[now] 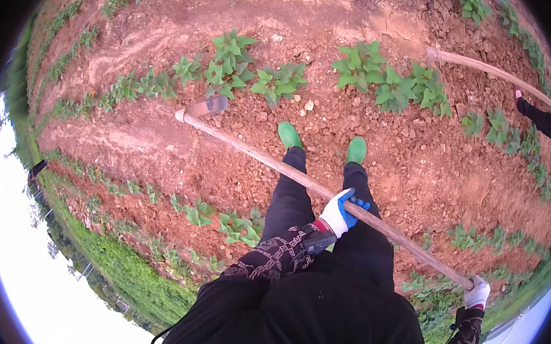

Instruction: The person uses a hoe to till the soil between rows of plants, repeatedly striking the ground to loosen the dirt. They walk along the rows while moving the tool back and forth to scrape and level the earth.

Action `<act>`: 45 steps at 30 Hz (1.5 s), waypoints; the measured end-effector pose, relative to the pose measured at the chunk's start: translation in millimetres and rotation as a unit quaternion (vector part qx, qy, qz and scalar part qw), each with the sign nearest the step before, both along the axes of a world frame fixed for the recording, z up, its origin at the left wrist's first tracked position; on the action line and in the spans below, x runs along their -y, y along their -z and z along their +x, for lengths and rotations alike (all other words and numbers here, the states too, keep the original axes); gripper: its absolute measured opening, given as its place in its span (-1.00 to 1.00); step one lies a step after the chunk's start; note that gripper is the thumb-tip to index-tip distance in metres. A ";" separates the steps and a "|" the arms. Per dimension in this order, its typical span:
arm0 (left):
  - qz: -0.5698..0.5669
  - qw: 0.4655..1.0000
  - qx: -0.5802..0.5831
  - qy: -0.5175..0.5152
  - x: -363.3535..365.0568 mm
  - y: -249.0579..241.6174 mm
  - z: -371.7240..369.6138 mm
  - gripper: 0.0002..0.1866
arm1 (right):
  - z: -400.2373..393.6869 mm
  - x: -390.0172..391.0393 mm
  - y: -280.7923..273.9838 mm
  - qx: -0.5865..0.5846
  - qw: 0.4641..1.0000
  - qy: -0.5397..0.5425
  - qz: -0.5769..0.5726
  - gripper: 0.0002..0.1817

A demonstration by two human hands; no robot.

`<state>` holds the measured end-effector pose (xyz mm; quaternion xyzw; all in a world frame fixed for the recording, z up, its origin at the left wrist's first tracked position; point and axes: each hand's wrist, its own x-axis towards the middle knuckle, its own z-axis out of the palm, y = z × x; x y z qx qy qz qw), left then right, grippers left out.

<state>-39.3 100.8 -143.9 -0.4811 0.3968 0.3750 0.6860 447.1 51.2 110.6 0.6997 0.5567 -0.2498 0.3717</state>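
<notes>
A hoe (266, 161) slants across my body, its long wooden handle running from upper left to lower right. Its metal blade (208, 106) is at the soil, left of my green shoes, close below a leafy plant (228, 63). My left hand (343, 213), in a white glove with blue-coated fingers, wraps round the middle of the handle. Near the handle's end, at the lower right, my right hand (476, 293) grips it in a white glove. Part of the right hand's fingers is hidden.
Rows of green leafy plants (393, 84) cross the reddish, cloddy soil (417, 163). At the right edge another person (547, 127) stands with a second hoe (487, 70). A further figure (38, 168) is at the far left. Grass (122, 260) borders the field.
</notes>
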 end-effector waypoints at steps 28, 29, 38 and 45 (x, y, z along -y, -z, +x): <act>-0.045 0.984 -0.174 0.008 -19.4 43.0 18.3 -0.66 | 3.8 -26.4 34.8 -0.118 0.986 -0.051 0.109 -0.78; -0.048 0.990 -0.131 0.006 -19.1 43.3 48.4 -0.67 | 21.2 -22.6 14.6 -0.103 0.986 -0.042 0.127 -0.79; -0.019 0.993 -0.117 -0.008 -16.5 3.6 57.4 -0.73 | 54.6 -39.6 30.3 -0.105 0.987 -0.046 0.113 -0.77; -0.041 0.946 -0.322 0.004 1.9 14.2 -84.9 -0.67 | -57.3 -45.7 116.0 -0.196 0.976 -0.078 0.057 -0.73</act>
